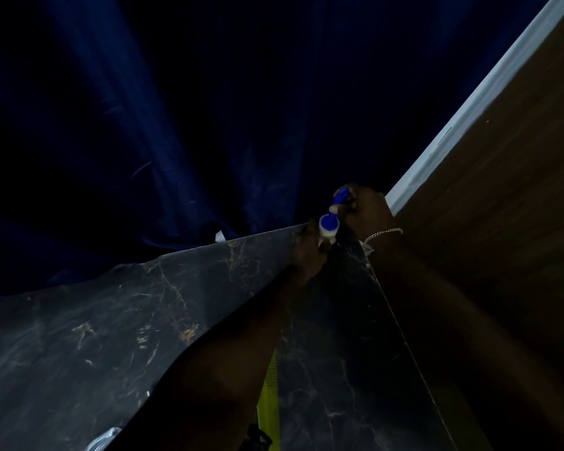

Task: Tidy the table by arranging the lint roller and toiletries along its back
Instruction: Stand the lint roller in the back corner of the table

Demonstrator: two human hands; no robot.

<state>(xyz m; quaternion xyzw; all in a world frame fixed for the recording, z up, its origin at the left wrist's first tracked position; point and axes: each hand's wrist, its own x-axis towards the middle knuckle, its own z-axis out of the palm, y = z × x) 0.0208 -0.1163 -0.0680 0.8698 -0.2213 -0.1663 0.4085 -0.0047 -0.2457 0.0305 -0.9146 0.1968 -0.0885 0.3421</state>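
Observation:
At the table's far right corner, both my hands meet on what looks like the lint roller point(329, 225), a white roll with a round blue end and a blue handle rising from it. My right hand point(370, 208), with a thin bracelet on the wrist, grips the blue handle from the right. Gripping the white roll low down from the left is my left hand point(306, 253). The roller stands roughly upright at the back edge of the dark marbled table point(144, 320). The scene is very dark and finger detail is hard to make out.
A yellow-green object point(269, 398) lies on the table, partly under my left forearm. Something shiny point(106, 437) shows at the bottom left edge. A brown wooden panel point(502, 239) with a pale edge borders the table's right side. A dark blue curtain point(176, 125) hangs behind.

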